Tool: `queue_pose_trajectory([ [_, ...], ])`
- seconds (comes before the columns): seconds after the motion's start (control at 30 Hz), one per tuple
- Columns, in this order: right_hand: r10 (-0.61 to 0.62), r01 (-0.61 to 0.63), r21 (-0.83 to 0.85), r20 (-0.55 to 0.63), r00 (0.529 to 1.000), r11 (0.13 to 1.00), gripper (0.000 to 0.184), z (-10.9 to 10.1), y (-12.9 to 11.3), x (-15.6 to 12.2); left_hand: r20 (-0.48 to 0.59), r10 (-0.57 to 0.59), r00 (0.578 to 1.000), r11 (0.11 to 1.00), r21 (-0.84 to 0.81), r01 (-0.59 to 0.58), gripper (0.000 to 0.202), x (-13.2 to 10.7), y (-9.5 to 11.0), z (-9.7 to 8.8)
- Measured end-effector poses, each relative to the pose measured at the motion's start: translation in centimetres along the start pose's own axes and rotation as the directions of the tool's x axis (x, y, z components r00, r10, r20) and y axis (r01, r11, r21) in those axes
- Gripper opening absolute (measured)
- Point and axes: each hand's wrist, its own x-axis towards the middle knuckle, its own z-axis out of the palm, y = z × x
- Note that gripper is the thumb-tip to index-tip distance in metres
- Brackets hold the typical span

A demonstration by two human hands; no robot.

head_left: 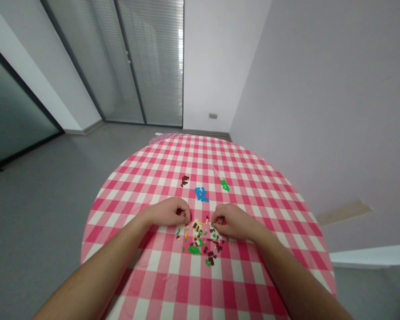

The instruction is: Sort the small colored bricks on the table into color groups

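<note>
Grey floor (46,200) runs out to a pale wall (320,89) on the right and a glass partition with two tall panels (130,62) ahead, slatted blinds (160,58) behind the glass. One dark glass panel (13,106) stands far left, and one small wall plate (213,116) sits low on the far wall. Near right, a tan strip (343,212) and a white ledge (373,255) show past the table edge.

A round table under a pink-and-white gingham cloth (160,160) fills the lower middle of the head view. Three separate heaps of toy bricks lie on it: a brown heap (185,180), a blue heap (202,194) and a green heap (224,185), the blue one between the other two. Nearer lies one loose scatter of mixed bricks (200,242), brown, green, white and yellow, too many and too small to count.

Two hands reach in. The left hand (168,212) and right hand (228,221) sit between the heaps and the scatter, both with fingers curled closed, the right touching the scatter's far edge; any brick pinched inside them is too small to tell
</note>
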Motion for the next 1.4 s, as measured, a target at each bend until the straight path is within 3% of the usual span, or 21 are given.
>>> queue_pose_trajectory([
  [0.13,0.033,-0.023,0.086,-0.11,0.993,0.996,0.015,-0.7,0.9,0.1,-0.002,-0.001,1.0,1.0,0.009,0.001,0.021,0.0,0.1,0.0],
  [0.23,0.158,-0.141,0.083,-0.267,0.951,0.987,0.015,-1.4,2.3,0.1,0.005,-0.004,1.0,1.0,0.027,0.004,0.021,0.1,0.1,0.0],
  [0.3,0.297,-0.283,0.092,-0.356,0.886,0.955,0.017,-1.8,3.4,0.1,0.006,-0.002,1.0,0.999,0.033,0.002,0.021,0.0,0.1,-0.1],
  [0.4,0.482,-0.49,0.11,-0.459,0.747,0.865,0.02,-2.0,5.0,0.1,0.007,0.004,1.0,1.0,0.028,-0.004,0.02,0.0,0.0,-0.1],
  [0.5,0.538,-0.58,0.075,-0.483,0.691,0.811,0.021,-2.1,6.1,0.2,0.01,0.003,1.0,1.0,0.023,-0.003,0.02,0.0,-0.1,-0.1],
  [0.77,0.516,-0.593,-0.013,-0.477,0.711,0.805,0.028,-1.5,7.0,0.6,0.005,0.011,1.0,1.0,0.001,-0.011,0.019,0.1,-0.3,0.0],
  [1.03,0.558,-0.625,0.028,-0.483,0.675,0.78,0.021,-1.7,6.3,0.5,0.004,0.015,1.0,1.0,0.017,-0.015,0.022,0.1,-0.2,0.0],
  [1.4,0.538,-0.606,-0.008,-0.45,0.713,0.796,0.029,-1.6,6.4,0.5,0.002,-0.003,1.0,1.0,0.016,0.003,0.018,0.0,-0.2,-0.1],
])
